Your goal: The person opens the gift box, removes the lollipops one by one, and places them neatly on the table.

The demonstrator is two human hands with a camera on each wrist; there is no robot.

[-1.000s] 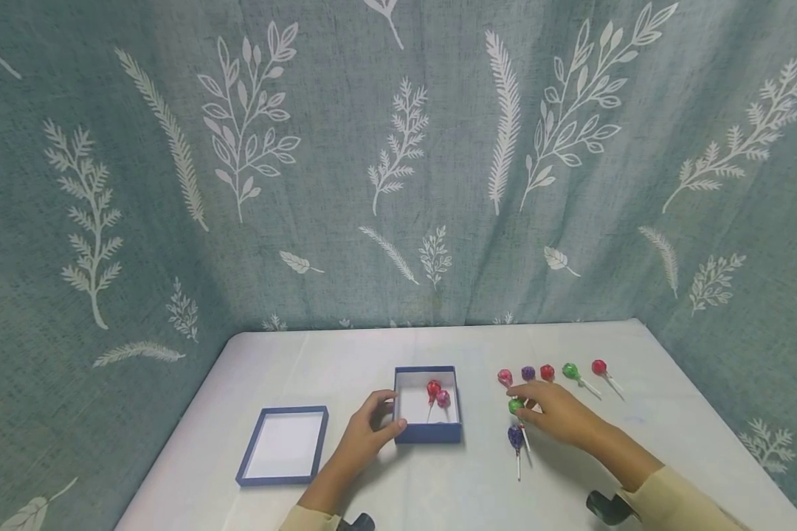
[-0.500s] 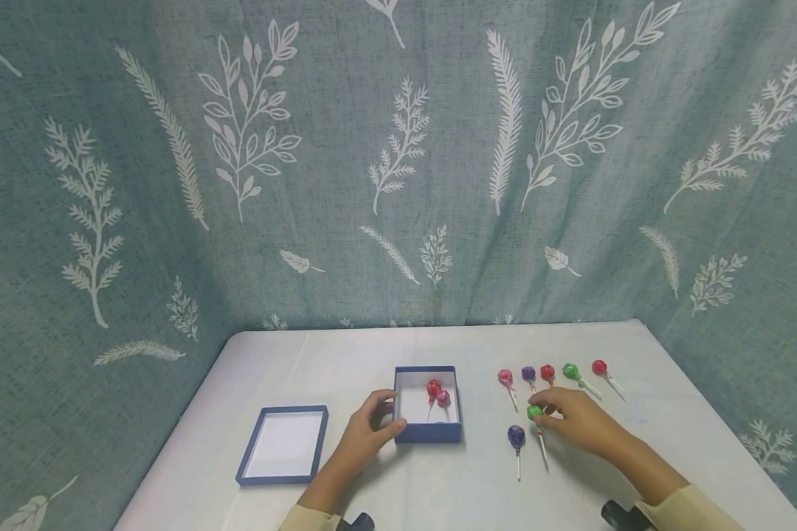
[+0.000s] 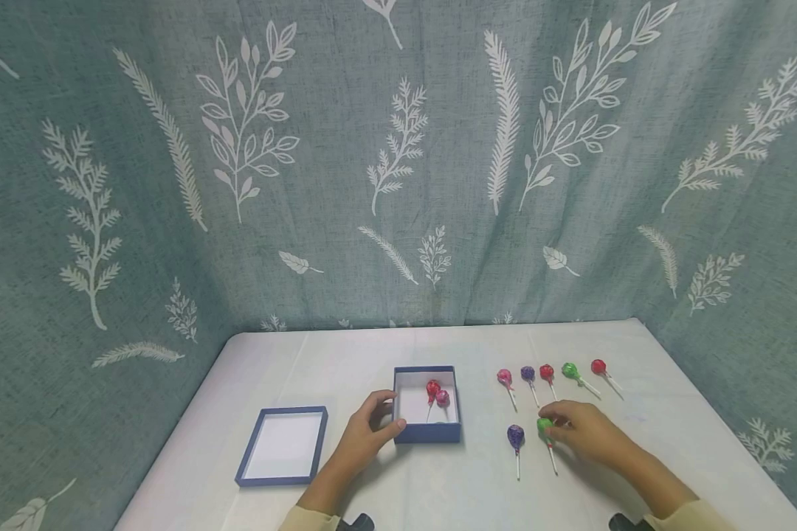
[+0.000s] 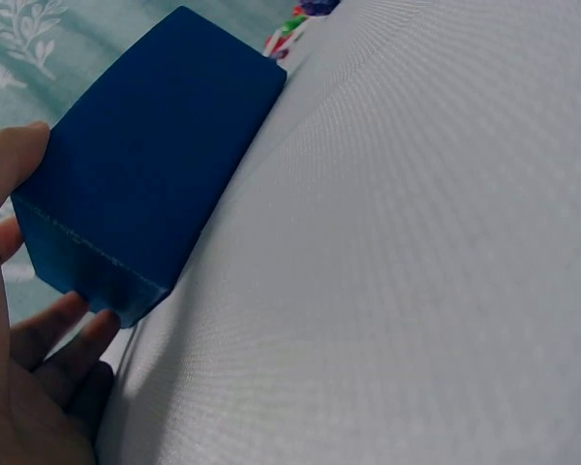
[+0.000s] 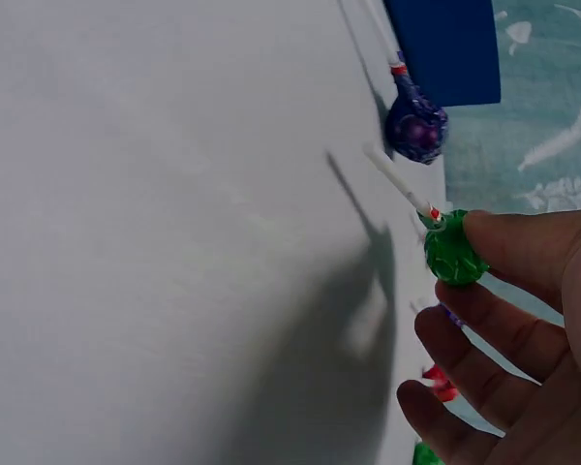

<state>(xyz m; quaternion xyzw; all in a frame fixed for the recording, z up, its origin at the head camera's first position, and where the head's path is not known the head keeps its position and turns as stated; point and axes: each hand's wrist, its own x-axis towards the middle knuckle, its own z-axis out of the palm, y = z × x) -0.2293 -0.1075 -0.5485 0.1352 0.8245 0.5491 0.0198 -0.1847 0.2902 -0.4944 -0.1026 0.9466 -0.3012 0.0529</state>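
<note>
My right hand pinches a green lollipop by its wrapped head between thumb and forefinger, stick pointing toward me. Left of it lies a purple lollipop on the table. With thumb at the front and fingers along the left side, my left hand holds a blue open box. Inside the box are a red lollipop and a pink lollipop. The left wrist view shows the thumb on one blue face of the box and fingertips touching its end.
A row at the back right has a pink lollipop, a purple one, a red one, a green one and another red one. The blue-rimmed lid lies left. A leaf-patterned curtain surrounds the table.
My right hand has carried the green lollipop rightward and slightly toward me, away from beside the purple one. The left hand and the box have stayed in place.
</note>
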